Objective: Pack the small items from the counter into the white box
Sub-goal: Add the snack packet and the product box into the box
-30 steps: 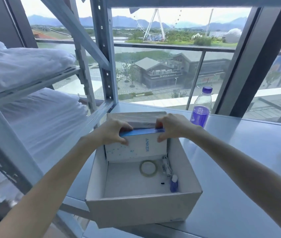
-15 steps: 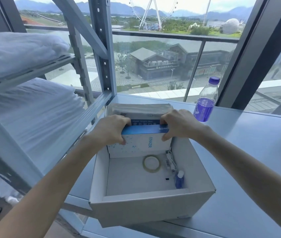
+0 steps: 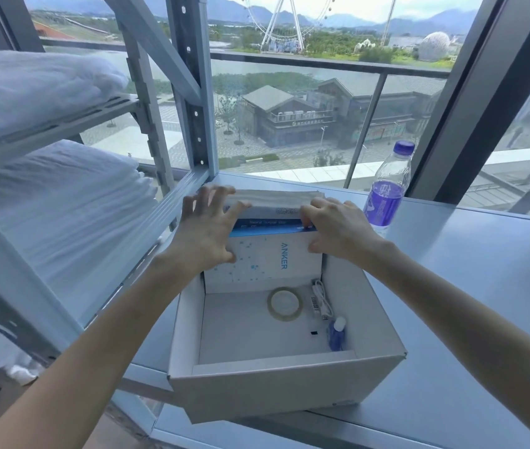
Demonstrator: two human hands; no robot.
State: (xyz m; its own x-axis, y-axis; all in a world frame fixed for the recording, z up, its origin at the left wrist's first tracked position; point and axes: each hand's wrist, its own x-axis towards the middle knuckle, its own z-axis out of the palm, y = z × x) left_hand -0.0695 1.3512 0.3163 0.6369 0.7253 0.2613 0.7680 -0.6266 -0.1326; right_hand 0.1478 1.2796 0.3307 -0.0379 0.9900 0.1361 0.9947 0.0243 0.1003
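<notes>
The open white box (image 3: 273, 384) sits on the grey counter (image 3: 467, 303). Inside it, a white Anker box (image 3: 270, 260) with a blue top edge stands against the far wall. A pale wrapped pack (image 3: 273, 199) with a blue label stands just behind the Anker box. On the box floor lie a tape roll (image 3: 284, 303), a white cable (image 3: 320, 299), a small blue bottle (image 3: 336, 335) and a tiny black piece (image 3: 314, 333). My left hand (image 3: 207, 228) has its fingers spread, reaching over the pale pack's left end. My right hand (image 3: 334, 228) pinches the Anker box's top right corner.
A water bottle (image 3: 386, 189) with a purple label stands on the counter, right of the box by the window. A metal rack (image 3: 192, 124) holding white bedding (image 3: 46, 205) borders the box's left side. The box's near left corner overhangs the counter edge.
My left hand has let go of the Anker box's top edge and spread its fingers over the pack behind. The right hand stays on the corner.
</notes>
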